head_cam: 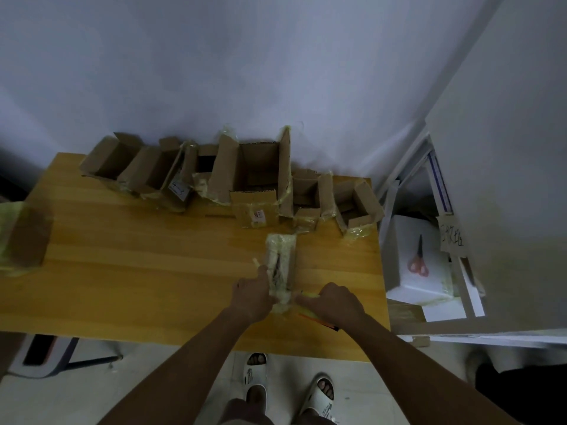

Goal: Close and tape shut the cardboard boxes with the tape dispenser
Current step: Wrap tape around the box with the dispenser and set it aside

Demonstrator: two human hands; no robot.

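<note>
A person's feet in white slides (287, 384) stand on the pale floor below the near edge of a wooden desk (122, 271), two bare forearms reaching over it. The left hand (251, 294) rests against the left side of a small cardboard box (280, 268) wrapped heavily in yellowish tape, index finger stretched forward along the box's edge, the other fingers curled by its near end. The right hand (334, 302) lies just right of the box's near end, fingers curled round a yellow-and-orange tape dispenser (310, 311), most of it hidden under the palm. The box sits lengthways toward the desk's near right part, its top seam dark under the tape.

Along the far edge of the desk, against the white wall, stands a row of open cardboard boxes (257, 170) with flaps raised, many edged with strips of tape; a small taped box (254, 210) with a label stands just in front of the tallest one. At the desk's left edge another brown box (27, 237) sits partly out of frame.

Beyond the desk's right edge, a white foam box (414, 265) carries a pair of orange-handled scissors (418, 262). A grey stool (46, 354) shows under the near left corner.
</note>
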